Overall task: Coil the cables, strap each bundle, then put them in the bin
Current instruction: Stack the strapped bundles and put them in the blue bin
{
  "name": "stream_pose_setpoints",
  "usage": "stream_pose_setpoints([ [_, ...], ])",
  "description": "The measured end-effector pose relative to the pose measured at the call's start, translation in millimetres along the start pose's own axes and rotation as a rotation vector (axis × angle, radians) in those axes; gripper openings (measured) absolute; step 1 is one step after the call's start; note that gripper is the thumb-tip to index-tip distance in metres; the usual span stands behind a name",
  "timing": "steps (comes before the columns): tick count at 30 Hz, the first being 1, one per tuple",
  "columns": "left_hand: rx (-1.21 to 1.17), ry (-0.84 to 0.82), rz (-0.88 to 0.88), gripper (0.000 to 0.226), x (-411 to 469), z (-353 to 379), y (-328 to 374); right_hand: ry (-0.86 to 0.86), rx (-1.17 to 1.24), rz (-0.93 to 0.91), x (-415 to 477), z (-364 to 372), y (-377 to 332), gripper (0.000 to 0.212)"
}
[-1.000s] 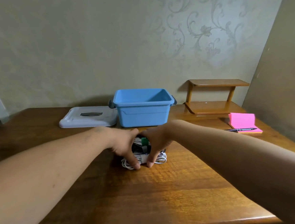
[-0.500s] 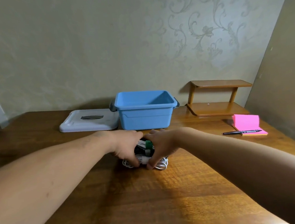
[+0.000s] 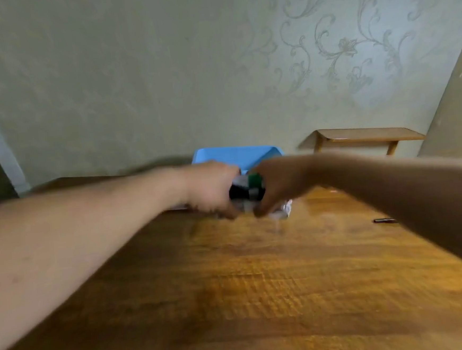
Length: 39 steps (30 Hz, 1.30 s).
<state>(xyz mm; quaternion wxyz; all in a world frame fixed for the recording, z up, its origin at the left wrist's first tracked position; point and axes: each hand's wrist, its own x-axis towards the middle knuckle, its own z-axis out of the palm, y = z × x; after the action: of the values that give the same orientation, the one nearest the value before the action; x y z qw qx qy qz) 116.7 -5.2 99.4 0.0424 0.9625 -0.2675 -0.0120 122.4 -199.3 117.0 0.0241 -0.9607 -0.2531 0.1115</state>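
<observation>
Lifted since 0.5 s ago, the strapped cable bundles (image 3: 246, 194) now hang just above the surface (image 3: 260, 283), in front of the blue bin (image 3: 236, 154). Coiling and strapping look done, leaving only the drop. With arms outstretched, the left hand (image 3: 214, 190) and right hand (image 3: 280, 188) clasp them from either side, fingers curled round them.

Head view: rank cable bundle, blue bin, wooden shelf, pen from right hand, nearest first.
1. cable bundle, gripped in right hand.
2. blue bin, just behind.
3. wooden shelf (back right) and pen (front right): too close to call.
</observation>
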Motion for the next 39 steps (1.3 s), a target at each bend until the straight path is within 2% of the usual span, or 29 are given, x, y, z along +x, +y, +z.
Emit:
stream_pose_setpoints([
  [4,0.099,0.141,-0.026,0.045,44.3,-71.3,-2.7,0.140,-0.067,0.029,14.0,-77.4,18.4,0.031],
  [10,0.149,0.150,-0.047,0.055,108.5,-59.0,-31.8,0.164,-0.078,0.059,77.5,-73.7,58.7,0.036],
  [14,0.129,0.037,-0.057,0.054,146.0,-25.0,-54.5,0.076,-0.060,0.091,121.6,-44.1,83.1,0.040],
  [18,0.100,-0.187,-0.065,0.027,169.2,15.6,-74.0,-0.103,-0.100,0.119,157.8,-7.3,97.1,0.031],
  [20,0.093,-0.226,-0.070,0.020,171.2,29.2,-77.9,-0.155,-0.156,0.098,169.8,3.5,97.5,0.027],
  [22,0.111,-0.246,-0.069,0.021,170.3,30.6,-77.6,-0.179,-0.183,0.072,174.3,7.1,96.8,0.030],
  [26,0.202,-0.362,-0.106,0.040,167.7,13.0,-72.3,-0.175,-0.176,0.056,175.4,7.8,97.3,0.039],
  [28,0.197,-0.392,-0.128,0.039,163.4,7.2,-73.3,-0.234,-0.053,0.072,170.1,0.3,93.7,0.060],
  [30,0.136,-0.447,-0.193,0.048,155.3,3.2,-73.9,-0.325,0.222,0.141,158.2,-13.4,88.5,0.080],
  [31,0.093,-0.464,-0.226,0.055,152.0,1.4,-74.2,-0.344,0.342,0.174,152.4,-18.9,86.1,0.076],
  [33,-0.044,-0.490,-0.270,0.072,151.0,1.5,-75.8,-0.318,0.425,0.217,140.9,-23.4,78.0,0.051],
  [36,-0.098,-0.520,-0.317,0.080,152.8,10.4,-74.4,-0.201,0.157,0.221,134.4,-16.3,66.3,0.043],
  [39,0.026,-0.515,-0.370,0.061,158.7,17.3,-69.4,-0.247,-0.127,0.161,134.7,-11.6,58.9,0.054],
])
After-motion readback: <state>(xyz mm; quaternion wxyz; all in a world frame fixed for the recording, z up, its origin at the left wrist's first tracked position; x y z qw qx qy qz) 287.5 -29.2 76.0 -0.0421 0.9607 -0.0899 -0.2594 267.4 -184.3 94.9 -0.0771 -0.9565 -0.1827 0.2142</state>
